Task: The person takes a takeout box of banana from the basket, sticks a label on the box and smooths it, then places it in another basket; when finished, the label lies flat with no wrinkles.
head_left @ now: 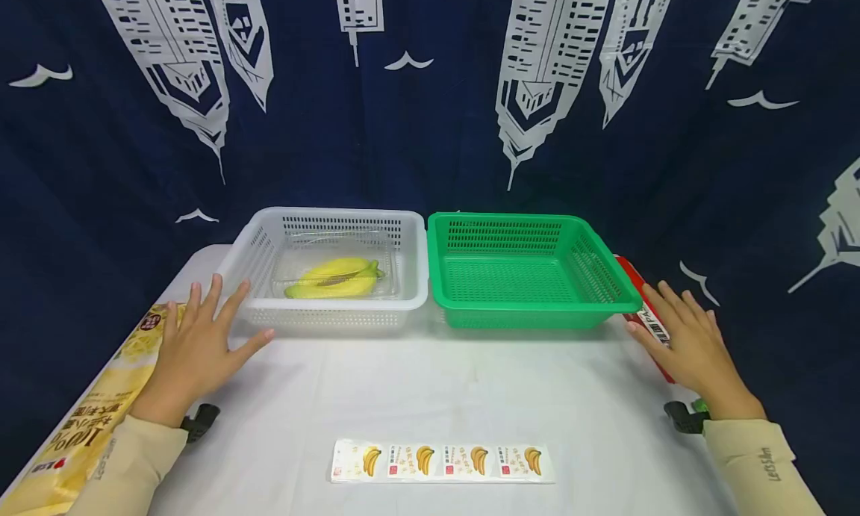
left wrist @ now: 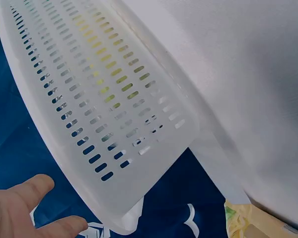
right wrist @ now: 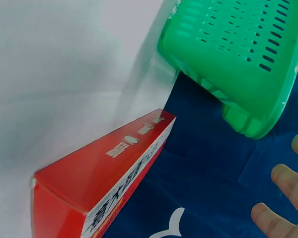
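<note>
My left hand (head_left: 198, 352), fingers spread, is over the table's left side, just in front of the white basket (head_left: 336, 305) and above a yellow food bag (head_left: 101, 419). It holds nothing. In the white basket a clear plastic box (head_left: 390, 266) contains yellow bananas (head_left: 336, 281). My right hand (head_left: 692, 344) spreads over the right side, above a red box (head_left: 661, 333) that it partly covers in the head view; nothing is in it. The right wrist view shows the red box (right wrist: 104, 158) apart from the fingers (right wrist: 288, 183). A green basket (head_left: 531, 307) holds nothing visible.
Near the front of the white table (head_left: 470, 381) lies a flat strip of banana-picture labels (head_left: 443, 461). The two baskets stand side by side at the back. A dark blue curtain (head_left: 403, 143) with white building prints hangs behind. A small green thing (head_left: 699, 405) shows by the right wrist.
</note>
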Demonstrator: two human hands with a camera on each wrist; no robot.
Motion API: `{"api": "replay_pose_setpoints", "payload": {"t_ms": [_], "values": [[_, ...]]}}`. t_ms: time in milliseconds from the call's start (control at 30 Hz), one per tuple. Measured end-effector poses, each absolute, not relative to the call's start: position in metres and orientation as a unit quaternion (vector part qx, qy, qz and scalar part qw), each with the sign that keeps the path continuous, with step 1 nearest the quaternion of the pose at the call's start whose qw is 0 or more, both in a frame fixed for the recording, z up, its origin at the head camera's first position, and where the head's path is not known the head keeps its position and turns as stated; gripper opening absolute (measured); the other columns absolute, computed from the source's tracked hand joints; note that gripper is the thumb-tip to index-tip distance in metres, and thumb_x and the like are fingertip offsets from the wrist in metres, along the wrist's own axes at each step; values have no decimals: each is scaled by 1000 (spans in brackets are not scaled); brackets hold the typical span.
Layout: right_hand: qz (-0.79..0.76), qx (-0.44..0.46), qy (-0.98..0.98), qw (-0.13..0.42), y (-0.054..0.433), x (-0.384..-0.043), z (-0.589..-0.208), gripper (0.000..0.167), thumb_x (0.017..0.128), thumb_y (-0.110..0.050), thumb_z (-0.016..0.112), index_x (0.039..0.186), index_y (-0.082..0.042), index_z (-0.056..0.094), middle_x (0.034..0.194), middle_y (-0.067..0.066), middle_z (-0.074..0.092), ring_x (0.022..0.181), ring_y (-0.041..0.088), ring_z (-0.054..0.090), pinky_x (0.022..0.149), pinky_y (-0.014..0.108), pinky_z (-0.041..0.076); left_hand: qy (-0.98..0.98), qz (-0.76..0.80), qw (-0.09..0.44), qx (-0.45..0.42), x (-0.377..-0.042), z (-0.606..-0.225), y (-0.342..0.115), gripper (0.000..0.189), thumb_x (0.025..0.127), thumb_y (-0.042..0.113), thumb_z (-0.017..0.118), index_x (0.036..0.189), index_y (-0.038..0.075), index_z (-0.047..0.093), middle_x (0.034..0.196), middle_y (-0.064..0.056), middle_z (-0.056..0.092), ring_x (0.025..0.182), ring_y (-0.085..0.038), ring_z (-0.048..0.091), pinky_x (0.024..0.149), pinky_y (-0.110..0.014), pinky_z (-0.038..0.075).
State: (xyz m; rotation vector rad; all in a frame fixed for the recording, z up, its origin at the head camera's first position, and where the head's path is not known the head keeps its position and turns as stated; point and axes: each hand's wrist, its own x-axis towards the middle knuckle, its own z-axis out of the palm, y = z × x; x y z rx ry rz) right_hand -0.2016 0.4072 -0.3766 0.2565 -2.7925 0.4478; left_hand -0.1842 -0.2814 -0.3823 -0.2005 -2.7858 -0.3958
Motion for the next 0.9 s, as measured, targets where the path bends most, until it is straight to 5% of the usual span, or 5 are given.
{"api": "replay_pose_setpoints", "payload": {"t_ms": [333, 633, 833, 900], "values": [[225, 106, -961, 124, 404, -215, -361, 77, 110, -33, 63, 169, -1, 25, 163, 42, 33, 141, 68, 33, 108, 88, 28, -950, -213, 224, -50, -193, -379, -282, 84, 103, 47, 70, 165, 2, 38, 167, -40, 27, 152, -65, 26, 122, -80, 13], [264, 125, -951, 98, 394, -225, -348, 74, 110, -28, 65, 168, 0, 30, 162, 40, 37, 144, 67, 34, 109, 87, 27, -899, -342, 271, 28, -201, -383, -286, 73, 104, 26, 70, 165, 2, 38, 172, -32, 26, 154, -61, 26, 121, -80, 14], [298, 145, -939, 94, 385, -233, -339, 70, 110, -25, 66, 167, -1, 33, 159, 36, 45, 140, 63, 44, 114, 74, 38, -855, -432, 275, 81, -212, -386, -285, 80, 102, 19, 70, 170, 8, 29, 177, -23, 17, 164, -45, 14, 131, -66, 9], [309, 147, -935, 89, 382, -236, -336, 70, 111, -25, 65, 169, -4, 32, 159, 34, 46, 140, 60, 46, 121, 48, 44, -833, -469, 277, 98, -217, -389, -283, 82, 102, 19, 70, 171, 10, 26, 177, -21, 17, 164, -41, 13, 132, -60, 9]]}}
